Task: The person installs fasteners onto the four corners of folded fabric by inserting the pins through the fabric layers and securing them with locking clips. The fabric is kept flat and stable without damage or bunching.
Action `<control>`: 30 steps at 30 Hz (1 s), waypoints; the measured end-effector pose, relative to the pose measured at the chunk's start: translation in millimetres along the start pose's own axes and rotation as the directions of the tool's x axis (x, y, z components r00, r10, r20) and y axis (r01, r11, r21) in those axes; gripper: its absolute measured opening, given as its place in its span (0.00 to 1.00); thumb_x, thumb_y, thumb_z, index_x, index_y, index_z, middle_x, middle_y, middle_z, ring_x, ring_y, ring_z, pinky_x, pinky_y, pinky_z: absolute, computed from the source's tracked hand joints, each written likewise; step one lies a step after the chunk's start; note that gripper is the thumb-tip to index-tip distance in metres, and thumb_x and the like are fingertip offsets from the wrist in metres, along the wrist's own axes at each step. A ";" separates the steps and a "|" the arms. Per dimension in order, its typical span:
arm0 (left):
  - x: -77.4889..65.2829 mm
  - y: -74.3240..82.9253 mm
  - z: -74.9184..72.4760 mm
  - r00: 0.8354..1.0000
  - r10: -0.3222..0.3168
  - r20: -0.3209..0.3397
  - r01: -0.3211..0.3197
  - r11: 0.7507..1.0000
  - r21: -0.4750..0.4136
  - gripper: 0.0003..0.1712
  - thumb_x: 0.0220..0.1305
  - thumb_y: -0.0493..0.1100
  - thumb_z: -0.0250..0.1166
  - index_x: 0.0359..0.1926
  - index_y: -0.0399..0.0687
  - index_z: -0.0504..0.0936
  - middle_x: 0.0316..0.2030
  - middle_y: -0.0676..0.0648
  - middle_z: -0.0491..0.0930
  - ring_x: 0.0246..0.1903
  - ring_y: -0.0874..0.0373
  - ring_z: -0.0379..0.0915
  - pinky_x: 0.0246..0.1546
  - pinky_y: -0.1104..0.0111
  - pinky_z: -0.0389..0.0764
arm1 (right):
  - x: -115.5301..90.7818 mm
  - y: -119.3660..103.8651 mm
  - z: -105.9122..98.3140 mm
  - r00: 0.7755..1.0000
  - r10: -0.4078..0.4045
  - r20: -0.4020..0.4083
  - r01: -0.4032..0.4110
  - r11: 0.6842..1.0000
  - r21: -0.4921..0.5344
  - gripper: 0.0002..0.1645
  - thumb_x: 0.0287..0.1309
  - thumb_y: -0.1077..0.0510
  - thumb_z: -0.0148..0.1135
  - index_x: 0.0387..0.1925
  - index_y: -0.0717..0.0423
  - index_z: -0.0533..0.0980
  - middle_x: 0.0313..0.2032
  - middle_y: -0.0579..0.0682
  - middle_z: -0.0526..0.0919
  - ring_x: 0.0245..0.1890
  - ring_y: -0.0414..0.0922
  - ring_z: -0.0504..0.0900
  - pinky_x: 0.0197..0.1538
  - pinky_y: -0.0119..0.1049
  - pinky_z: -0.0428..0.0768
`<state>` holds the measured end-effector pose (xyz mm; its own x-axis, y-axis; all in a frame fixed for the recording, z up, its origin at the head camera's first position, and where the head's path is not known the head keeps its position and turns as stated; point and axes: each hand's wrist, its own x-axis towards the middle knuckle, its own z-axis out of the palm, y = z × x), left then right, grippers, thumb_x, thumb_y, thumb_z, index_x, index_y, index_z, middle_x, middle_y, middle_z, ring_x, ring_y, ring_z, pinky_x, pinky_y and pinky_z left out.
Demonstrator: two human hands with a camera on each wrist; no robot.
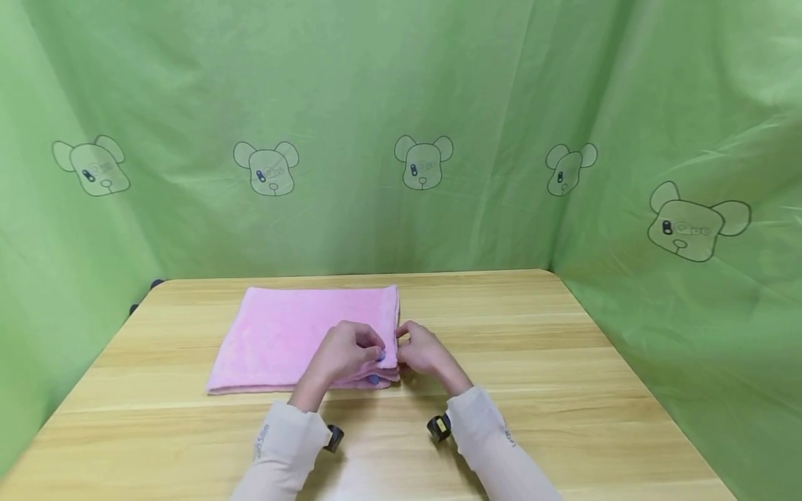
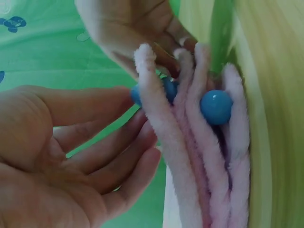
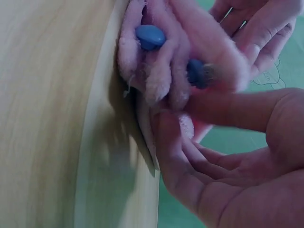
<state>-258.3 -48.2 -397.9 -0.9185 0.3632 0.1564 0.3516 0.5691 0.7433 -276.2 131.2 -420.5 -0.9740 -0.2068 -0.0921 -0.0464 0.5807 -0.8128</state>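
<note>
A folded pink plush cloth [image 1: 301, 330] lies on the table, its layers stacked at the right edge. My left hand [image 1: 344, 349] is over the near right corner, with thumb and fingertip pinching a blue round-headed clip [image 2: 136, 96] on the top layer. The clip's other blue part [image 3: 195, 73] shows under that layer. A second blue clip [image 2: 216, 107] sits lower, between the bottom layers. From the right side, my right hand [image 1: 425, 350] pinches the edge of the middle layers between thumb and forefinger, just beside the upper clip.
The wooden table [image 1: 532, 390] extends on both sides of the cloth. A green curtain [image 1: 351, 83] printed with bear heads hangs behind and at both sides. Each sleeve cuff has a small black wrist camera [image 1: 438, 427] by it.
</note>
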 end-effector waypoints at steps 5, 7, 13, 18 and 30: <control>1.0 0.7 5.1 0.999 -0.032 -0.002 0.032 0.999 0.011 0.06 0.54 0.34 0.70 0.35 0.43 0.85 0.28 0.50 0.84 0.30 0.59 0.78 0.41 0.57 0.80 | -1.7 -2.1 -2.4 1.000 -0.024 -0.017 0.026 0.997 0.072 0.27 0.66 0.60 0.55 0.63 0.65 0.65 0.34 0.58 0.81 0.29 0.51 0.83 0.37 0.48 0.84; 1.0 1.1 6.1 0.998 -0.056 0.006 0.056 0.998 0.023 0.08 0.54 0.37 0.71 0.38 0.43 0.85 0.29 0.51 0.83 0.30 0.59 0.78 0.41 0.57 0.80 | -1.9 -2.7 -4.3 0.998 -0.055 0.000 0.055 0.995 0.083 0.32 0.65 0.60 0.57 0.68 0.61 0.61 0.33 0.59 0.81 0.29 0.51 0.83 0.36 0.50 0.84; -0.8 0.4 7.7 0.992 -0.103 0.078 0.103 0.995 0.002 0.04 0.55 0.38 0.72 0.33 0.46 0.85 0.29 0.51 0.83 0.29 0.59 0.78 0.41 0.57 0.80 | -1.7 -2.4 -7.0 0.994 -0.095 0.050 0.096 0.995 -0.032 0.31 0.54 0.65 0.63 0.62 0.59 0.71 0.32 0.54 0.82 0.30 0.51 0.82 0.34 0.44 0.83; -0.8 -2.3 11.6 0.991 -0.084 0.107 0.085 0.996 -0.003 0.04 0.54 0.38 0.72 0.32 0.46 0.84 0.26 0.49 0.83 0.26 0.56 0.78 0.33 0.61 0.81 | -0.4 0.0 -4.7 0.996 -0.078 0.037 0.082 0.991 -0.106 0.26 0.51 0.66 0.64 0.55 0.61 0.75 0.31 0.52 0.81 0.29 0.49 0.81 0.30 0.37 0.80; -4.3 3.9 4.4 0.986 -0.126 0.111 0.128 0.992 -0.007 0.10 0.59 0.37 0.68 0.42 0.40 0.81 0.36 0.41 0.82 0.34 0.46 0.80 0.38 0.53 0.83 | -3.9 -8.5 -3.7 0.992 -0.089 -0.089 0.070 0.978 -0.196 0.22 0.61 0.59 0.61 0.56 0.62 0.74 0.38 0.56 0.82 0.31 0.46 0.79 0.34 0.41 0.81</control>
<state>-252.2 -44.3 -398.5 -0.9296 0.3683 -0.0120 0.2301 0.6056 0.7618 -272.8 130.0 -411.1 -0.9819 -0.1867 0.0325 -0.1574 0.7079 -0.6885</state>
